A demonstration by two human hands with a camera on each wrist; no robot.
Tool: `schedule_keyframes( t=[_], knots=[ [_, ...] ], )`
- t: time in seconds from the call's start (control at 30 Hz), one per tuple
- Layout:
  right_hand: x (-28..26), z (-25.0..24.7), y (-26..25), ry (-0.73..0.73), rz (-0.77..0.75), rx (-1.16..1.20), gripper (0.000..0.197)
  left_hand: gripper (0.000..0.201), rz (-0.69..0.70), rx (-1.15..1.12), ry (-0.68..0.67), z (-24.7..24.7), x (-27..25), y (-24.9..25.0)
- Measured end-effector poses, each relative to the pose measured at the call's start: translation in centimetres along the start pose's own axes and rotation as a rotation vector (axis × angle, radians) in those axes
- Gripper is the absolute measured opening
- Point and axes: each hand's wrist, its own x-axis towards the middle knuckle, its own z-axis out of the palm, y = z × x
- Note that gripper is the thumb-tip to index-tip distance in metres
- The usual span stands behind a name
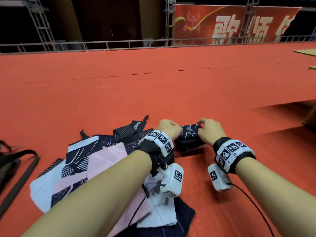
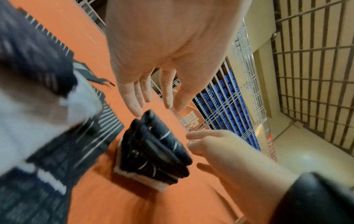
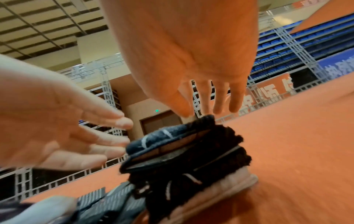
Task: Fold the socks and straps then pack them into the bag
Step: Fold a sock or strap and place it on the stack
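A stack of folded dark socks (image 1: 189,139) with white line patterns sits on the red cloth in front of me. My left hand (image 1: 168,128) is at its left side and my right hand (image 1: 205,127) at its right top. In the left wrist view the left hand (image 2: 153,97) has straight fingers, their tips at the far edge of the stack (image 2: 153,150). In the right wrist view the right hand (image 3: 206,106) has extended fingers with tips touching the top edge of the stack (image 3: 182,159). Neither hand curls around it.
A loose pile of unfolded pink, white and dark pieces (image 1: 89,161) lies left of the stack, under my left forearm. A black bag strap (image 1: 18,170) lies at the far left. The red surface (image 1: 171,91) stretches ahead to a metal truss rail (image 1: 102,44). Its right edge drops off (image 1: 290,103).
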Motion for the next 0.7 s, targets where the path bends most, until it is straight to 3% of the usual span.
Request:
schedule_keyframes(
  t=[0.13, 0.23, 0.3, 0.4, 0.47, 0.6, 0.7],
  knots=[
    [-2.8, -0.4, -5.4, 0.134, -0.235, 0.009, 0.039, 0.012, -0.020, -0.137, -0.096, -5.6, -1.3, 1.7],
    [-6.3, 0.5, -11.3, -0.003, -0.381, 0.058, 0.027, 0.009, -0.038, -0.127, -0.065, -11.2, -2.8, 1.0],
    [-8.8, 1.8, -15.1, -0.187, -0.411, 0.048, 0.018, 0.010, -0.080, -0.031, -0.043, -14.9, -4.0, -0.9],
    [-11.6, 4.5, -18.8, -0.417, -0.379, -0.077, 0.038, 0.013, -0.222, 0.133, -0.009, -18.9, -6.0, -5.0],
    [-12.8, 5.9, -19.9, -0.406, -0.336, -0.210, 0.045, 0.023, -0.313, 0.111, -0.012, -20.2, -7.3, -8.2],
    [-13.7, 7.2, -20.7, -0.368, -0.179, -0.185, 0.035, 0.031, -0.370, -0.293, 0.044, -21.7, -9.3, -12.1],
    [-14.2, 6.9, -20.6, -0.361, -0.062, -0.080, 0.033, 0.026, -0.402, -0.537, -0.013, -22.0, -10.4, -12.5]
  ],
)
